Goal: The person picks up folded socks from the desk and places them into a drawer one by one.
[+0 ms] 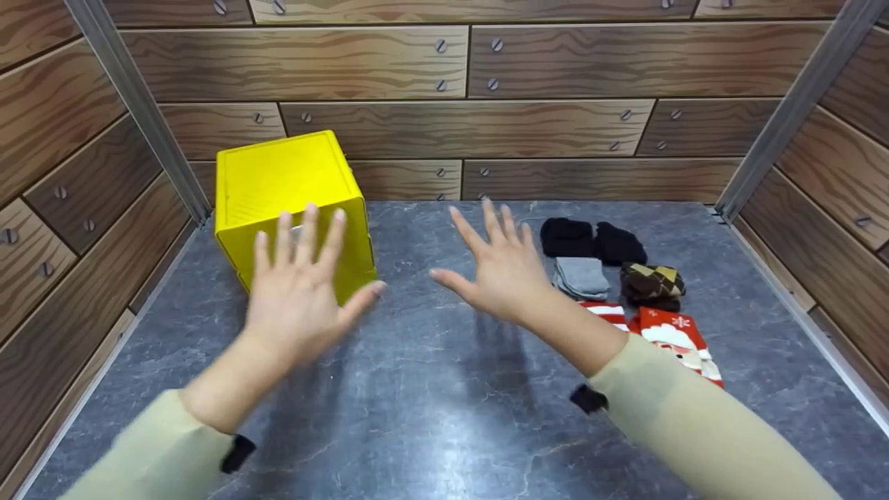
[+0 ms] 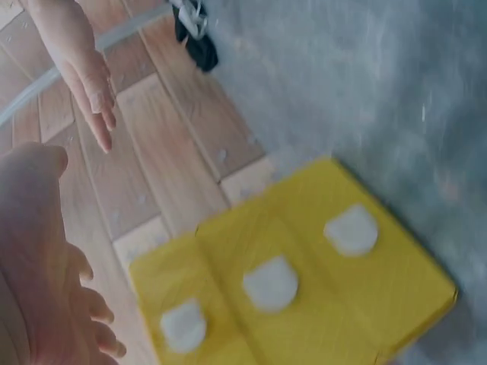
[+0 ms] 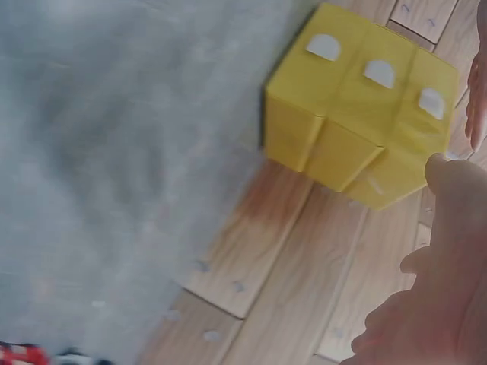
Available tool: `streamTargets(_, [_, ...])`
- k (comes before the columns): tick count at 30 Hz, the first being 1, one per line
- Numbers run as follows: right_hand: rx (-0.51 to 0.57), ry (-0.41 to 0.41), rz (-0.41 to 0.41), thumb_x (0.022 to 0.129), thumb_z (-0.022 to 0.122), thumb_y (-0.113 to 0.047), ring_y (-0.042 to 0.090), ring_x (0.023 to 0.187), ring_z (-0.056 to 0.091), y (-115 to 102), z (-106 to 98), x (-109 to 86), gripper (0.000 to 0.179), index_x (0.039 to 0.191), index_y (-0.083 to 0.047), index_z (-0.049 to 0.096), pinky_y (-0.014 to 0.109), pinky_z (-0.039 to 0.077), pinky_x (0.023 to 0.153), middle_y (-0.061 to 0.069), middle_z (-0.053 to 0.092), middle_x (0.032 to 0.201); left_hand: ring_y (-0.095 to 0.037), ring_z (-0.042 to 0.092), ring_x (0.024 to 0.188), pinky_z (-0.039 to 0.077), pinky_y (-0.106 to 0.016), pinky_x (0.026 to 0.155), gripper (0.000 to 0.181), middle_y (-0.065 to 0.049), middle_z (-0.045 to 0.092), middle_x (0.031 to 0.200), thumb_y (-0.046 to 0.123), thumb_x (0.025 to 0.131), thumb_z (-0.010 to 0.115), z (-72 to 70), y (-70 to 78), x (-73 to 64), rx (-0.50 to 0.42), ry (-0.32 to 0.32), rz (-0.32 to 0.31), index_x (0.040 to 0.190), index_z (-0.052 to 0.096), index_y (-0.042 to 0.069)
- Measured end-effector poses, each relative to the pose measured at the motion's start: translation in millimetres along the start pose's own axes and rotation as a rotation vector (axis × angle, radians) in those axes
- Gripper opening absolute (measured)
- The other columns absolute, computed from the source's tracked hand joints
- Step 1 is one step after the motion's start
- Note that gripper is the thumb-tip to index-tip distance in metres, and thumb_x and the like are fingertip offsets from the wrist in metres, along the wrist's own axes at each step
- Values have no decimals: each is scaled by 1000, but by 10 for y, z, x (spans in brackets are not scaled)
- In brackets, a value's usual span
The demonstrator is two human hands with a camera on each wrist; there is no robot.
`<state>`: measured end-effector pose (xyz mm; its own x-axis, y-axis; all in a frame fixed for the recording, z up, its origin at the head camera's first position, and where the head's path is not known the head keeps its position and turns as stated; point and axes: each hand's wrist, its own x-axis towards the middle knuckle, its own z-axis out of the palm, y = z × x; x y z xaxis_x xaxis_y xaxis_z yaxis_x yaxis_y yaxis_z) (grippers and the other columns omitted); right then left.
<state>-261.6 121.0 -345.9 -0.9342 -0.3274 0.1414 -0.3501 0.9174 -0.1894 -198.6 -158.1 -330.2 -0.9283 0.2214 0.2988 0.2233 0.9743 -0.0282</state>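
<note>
Both hands hang in the air above the table, fingers spread and nothing held. My left hand (image 1: 295, 298) is in front of a yellow box (image 1: 285, 173) and hides part of its front. In the left wrist view, three white rounded patches show on the box's divided front (image 2: 304, 228). My right hand (image 1: 503, 274) is over the middle of the table, left of several folded socks. Those are a black pair (image 1: 568, 237), a grey pair (image 1: 582, 278), a brown argyle pair (image 1: 653, 283) and red-and-white Santa socks (image 1: 672, 337). The right forearm partly covers the red-and-white ones.
A dark grey marbled tabletop (image 1: 430, 389) lies under everything. Wood-patterned walls (image 1: 375, 128) enclose it at the back and both sides, with grey metal posts (image 1: 142, 104) at the back corners. A black strap piece (image 1: 589, 398) hangs at the right sleeve.
</note>
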Motion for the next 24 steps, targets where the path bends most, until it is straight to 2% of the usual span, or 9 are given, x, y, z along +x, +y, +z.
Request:
streamTargets(4, [0,19,-46,97,39,-85,43,161,-4,-226,-134,191,95,171,-39,2,65,4,126,15,-6,177,-55,2,158,1,-72,123,105,-23,4,175,87,97,19,-172,-183,13,-11,13,-25,173,7,16])
streamTargets(9, [-3,24,-100,96,38,-85,42,162,-4,-518,-234,413,94,171,-42,1,63,4,127,13,-8,177,-54,-3,158,-2,-73,122,105,-24,0,175,87,97,21,-261,-417,35,-30,-6,-66,172,6,15])
streamTargets(15, [0,0,-162,96,40,-84,40,162,-4,-811,-256,615,94,171,-42,1,59,3,128,12,-7,177,-56,-6,157,-2,-75,121,106,-27,-3,174,85,98,24,-253,-675,42,-48,-45,-119,172,4,12])
streamTargets(20, [5,-42,-189,97,40,-84,40,162,1,-986,-179,735,92,171,-43,2,60,9,128,12,-3,178,-60,1,155,0,-77,120,106,-29,-1,173,83,99,29,-192,-810,37,-59,-62,-153,171,8,9])
streamTargets(24, [33,-77,-187,98,41,-82,41,162,4,-1048,-112,806,89,170,-44,5,60,11,128,9,1,179,-62,7,154,5,-77,120,104,-32,2,173,81,100,32,-140,-882,31,-54,-69,-162,171,13,7])
